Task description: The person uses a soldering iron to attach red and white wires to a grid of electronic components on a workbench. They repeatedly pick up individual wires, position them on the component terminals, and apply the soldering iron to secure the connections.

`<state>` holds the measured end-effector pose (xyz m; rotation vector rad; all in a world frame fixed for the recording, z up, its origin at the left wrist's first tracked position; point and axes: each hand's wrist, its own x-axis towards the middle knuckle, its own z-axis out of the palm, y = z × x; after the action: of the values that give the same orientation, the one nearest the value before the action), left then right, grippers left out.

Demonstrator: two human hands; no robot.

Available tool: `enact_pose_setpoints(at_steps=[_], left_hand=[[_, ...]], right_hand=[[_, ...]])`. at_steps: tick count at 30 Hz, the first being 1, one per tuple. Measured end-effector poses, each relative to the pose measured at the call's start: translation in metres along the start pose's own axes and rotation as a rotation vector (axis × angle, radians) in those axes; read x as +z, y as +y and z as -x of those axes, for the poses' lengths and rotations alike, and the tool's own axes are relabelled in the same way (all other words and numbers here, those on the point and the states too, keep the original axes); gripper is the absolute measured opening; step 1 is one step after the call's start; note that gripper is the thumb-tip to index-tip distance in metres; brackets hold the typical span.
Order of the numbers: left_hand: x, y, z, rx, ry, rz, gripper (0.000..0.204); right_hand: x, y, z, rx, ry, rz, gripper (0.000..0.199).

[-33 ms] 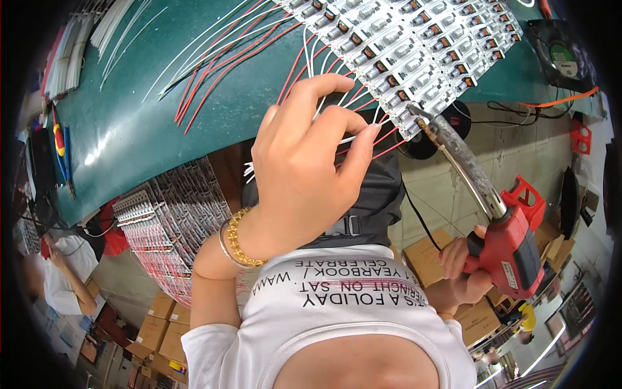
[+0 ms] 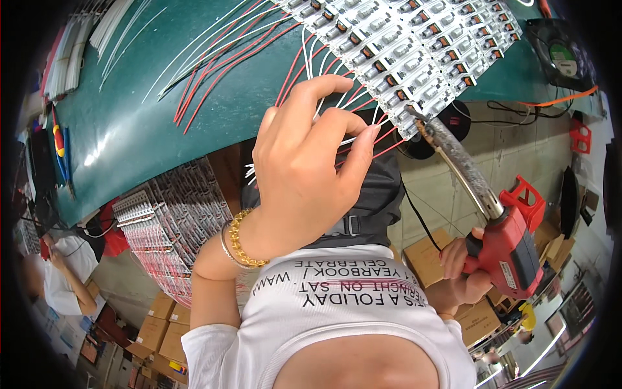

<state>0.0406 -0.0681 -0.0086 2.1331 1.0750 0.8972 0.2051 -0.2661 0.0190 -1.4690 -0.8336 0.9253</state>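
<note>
My left hand (image 2: pixel 308 159) is over the table's near edge, its thumb and forefinger pinched on a thin white wire (image 2: pixel 383 122) at the corner of a circuit board panel (image 2: pixel 414 61). Red and white wires run from the panel's left edge, some passing behind my fingers. In my right hand (image 2: pixel 466 266) is a red and black soldering gun (image 2: pixel 515 253). Its long metal barrel slants up and left, and the dark tip (image 2: pixel 413 112) is at the panel's near corner, beside the pinched wire. Whether the tip touches the board is hard to tell.
Loose red and white wires (image 2: pixel 207 68) lie on the green table (image 2: pixel 129 142). A screwdriver (image 2: pixel 59 139) and wire bundles are at left, a black fan (image 2: pixel 557 55) at far right. Wired panels (image 2: pixel 175 220) hang below the edge. Cardboard boxes (image 2: pixel 431 256) stand on the floor; another person sits at left.
The soldering gun has shifted very slightly, its tip a touch lower and its barrel a little to the left. My left hand stays nearly still.
</note>
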Motion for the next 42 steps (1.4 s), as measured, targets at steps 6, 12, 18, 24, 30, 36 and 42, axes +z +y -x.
enact_pose_setpoints(at_steps=[6,12,18,24,30,36,42], left_hand=[[0.006,0.004,0.007,0.035,0.030,-0.111,0.012],[0.006,0.003,0.007,0.037,0.025,-0.112,0.012],[0.005,0.002,0.006,0.042,0.017,-0.104,0.012],[0.006,0.003,0.006,0.051,0.016,-0.098,0.012],[-0.007,0.003,0.012,0.060,0.000,-0.231,0.014],[-0.102,-0.012,0.006,0.047,-0.096,-0.377,0.019],[-0.135,-0.107,-0.090,0.292,0.025,-0.919,0.013]], right_hand=[[0.003,0.003,0.009,-0.022,0.082,0.031,0.072],[-0.002,0.009,0.015,-0.028,0.085,0.107,0.065],[-0.007,0.009,0.014,-0.057,0.025,0.065,0.075],[0.003,0.009,0.004,-0.071,0.066,0.078,0.076],[0.009,0.009,-0.022,-0.109,0.042,-0.056,0.074],[0.004,0.015,-0.029,-0.093,0.058,-0.181,0.075],[0.007,0.018,-0.040,-0.172,0.002,-0.278,0.067]])
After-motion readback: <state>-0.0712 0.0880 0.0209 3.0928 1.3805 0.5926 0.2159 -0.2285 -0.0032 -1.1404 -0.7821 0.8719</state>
